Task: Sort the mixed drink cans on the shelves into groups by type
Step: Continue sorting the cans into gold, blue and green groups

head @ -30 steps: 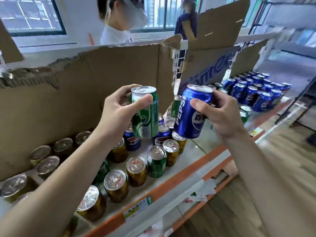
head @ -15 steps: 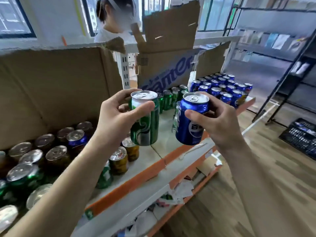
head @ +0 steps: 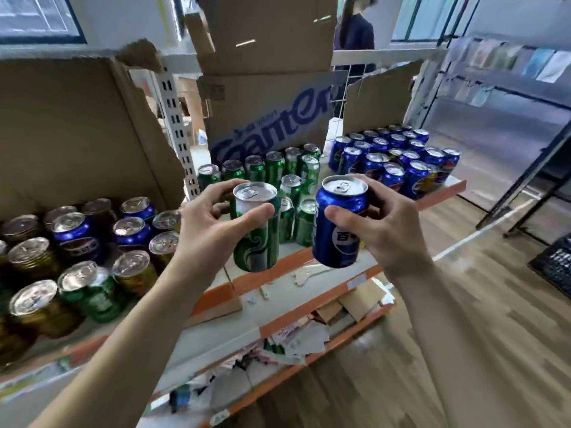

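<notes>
**Now: one can in each hand, above the shelf edge**

Up front, the left hand (head: pixel 213 223) grips a green can (head: pixel 256 230) upright, thumb across its face. The right hand (head: pixel 386 230) grips a blue can (head: pixel 338 227), slightly tilted. Both cans are held apart, clear of the shelf (head: pixel 278 270). Behind them stand grouped green cans (head: pixel 275 168), then grouped blue cans (head: pixel 398 159) at right. Mixed cans (head: pixel 80 257) crowd the left section before a cardboard sheet (head: pixel 77 134).

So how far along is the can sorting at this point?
Partly done. An all-green group and an all-blue group already stand together. In hand: left hand holds a green can, right hand a blue can. Left: the mixed cans.
</notes>
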